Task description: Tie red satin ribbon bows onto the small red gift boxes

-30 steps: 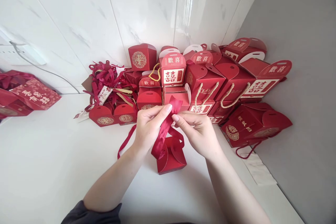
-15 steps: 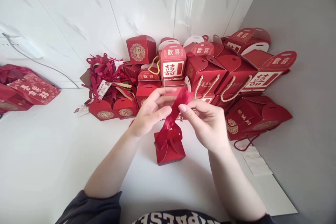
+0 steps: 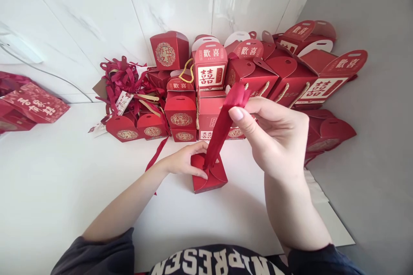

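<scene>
A small red gift box with curved flaps sits on the white tabletop in front of me. My left hand grips its top, thumb on the near flap and fingers on the far side. From the box's top a dark red ribbon runs up at a slant to the right. My right hand pinches the ribbon's upper part between thumb and forefinger, above the box. The far side of the box and some left fingertips are hidden. Another red ribbon strand trails on the table beyond my left forearm.
Stacked red gift boxes and taller boxes with rope handles line the tiled wall. A pile of loose ribbons rises from boxes at left. A patterned red box stands far left. A grey wall bounds the right.
My left hand has left the ribbon and come down onto the gift box. My right hand has drawn the ribbon up, so it looks straighter. The view has shifted slightly.
</scene>
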### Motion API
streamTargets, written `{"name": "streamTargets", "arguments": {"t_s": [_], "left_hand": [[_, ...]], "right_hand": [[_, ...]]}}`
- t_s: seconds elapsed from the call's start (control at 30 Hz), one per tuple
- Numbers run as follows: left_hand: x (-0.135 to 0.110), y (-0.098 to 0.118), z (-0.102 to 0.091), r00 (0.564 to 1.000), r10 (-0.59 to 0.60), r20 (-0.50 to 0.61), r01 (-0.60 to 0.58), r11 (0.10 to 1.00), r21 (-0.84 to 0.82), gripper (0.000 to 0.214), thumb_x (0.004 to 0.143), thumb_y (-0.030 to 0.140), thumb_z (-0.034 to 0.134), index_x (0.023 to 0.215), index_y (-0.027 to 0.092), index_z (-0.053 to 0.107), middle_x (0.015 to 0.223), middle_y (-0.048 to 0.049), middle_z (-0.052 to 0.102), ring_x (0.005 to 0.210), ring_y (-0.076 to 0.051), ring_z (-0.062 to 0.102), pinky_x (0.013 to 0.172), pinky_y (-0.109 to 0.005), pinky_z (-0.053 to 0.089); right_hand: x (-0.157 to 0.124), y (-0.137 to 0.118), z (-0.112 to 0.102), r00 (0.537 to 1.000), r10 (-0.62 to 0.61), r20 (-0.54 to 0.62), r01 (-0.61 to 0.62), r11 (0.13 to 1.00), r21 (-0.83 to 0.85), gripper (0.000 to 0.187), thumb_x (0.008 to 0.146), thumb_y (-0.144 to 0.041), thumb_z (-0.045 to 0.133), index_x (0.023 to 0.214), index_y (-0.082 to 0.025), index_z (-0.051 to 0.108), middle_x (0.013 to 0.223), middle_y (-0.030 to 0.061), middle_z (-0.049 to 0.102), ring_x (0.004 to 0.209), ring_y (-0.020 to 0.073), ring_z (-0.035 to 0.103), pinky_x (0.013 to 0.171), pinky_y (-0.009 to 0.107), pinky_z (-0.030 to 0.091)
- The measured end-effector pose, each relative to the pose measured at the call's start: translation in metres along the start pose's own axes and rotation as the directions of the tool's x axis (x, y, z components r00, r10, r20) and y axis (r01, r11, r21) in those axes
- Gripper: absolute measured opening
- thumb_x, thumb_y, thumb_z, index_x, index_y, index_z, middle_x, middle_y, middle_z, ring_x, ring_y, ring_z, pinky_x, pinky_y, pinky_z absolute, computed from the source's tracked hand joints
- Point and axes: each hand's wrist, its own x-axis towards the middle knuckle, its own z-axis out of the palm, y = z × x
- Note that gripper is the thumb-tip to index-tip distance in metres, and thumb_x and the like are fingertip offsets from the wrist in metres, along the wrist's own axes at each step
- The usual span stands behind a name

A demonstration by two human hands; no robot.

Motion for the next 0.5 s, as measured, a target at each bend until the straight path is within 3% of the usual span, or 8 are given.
{"name": "streamTargets", "arguments": {"t_s": [0.1,0.3,0.5], "left_hand": [[0.003,-0.01,0.002,1.0,0.0,-0.021,-0.001,0.999,-0.033,0.047,0.066,0.022,0.085,0.109,0.016,0.067,0.113,-0.0135,0.069,0.111,-0.026,0.063,0.1,-0.04,0.047],[0.009,-0.024,0.0,0.996,0.067,0.056,-0.068,0.998,0.015,0.024,0.071,0.028,0.082,0.092,0.018,0.077,0.106,-0.012,0.074,0.111,-0.027,0.061,0.104,-0.04,0.044],[0.012,-0.028,-0.001,0.997,0.068,0.034,-0.067,0.997,-0.035,0.016,0.082,0.03,0.073,0.093,0.022,0.08,0.101,-0.0097,0.076,0.105,-0.023,0.064,0.099,-0.036,0.047]], "right_hand": [[-0.001,0.001,0.0,1.0,-0.007,0.011,0.007,0.999,-0.033,0.02,0.088,-0.02,0.066,0.068,-0.02,0.064,0.065,-0.0024,0.057,0.059,0.0115,0.048,0.056,0.029,0.041],[-0.002,-0.002,0.001,0.999,-0.027,0.022,0.027,1.0,-0.005,0.019,0.087,-0.018,0.067,0.068,-0.019,0.065,0.065,-0.0026,0.058,0.061,0.0116,0.049,0.057,0.029,0.04],[-0.001,-0.004,0.0,1.0,-0.006,0.016,0.007,0.999,-0.045,0.022,0.087,-0.025,0.069,0.066,-0.019,0.064,0.06,-0.0027,0.056,0.055,0.0106,0.05,0.052,0.027,0.041]]}}
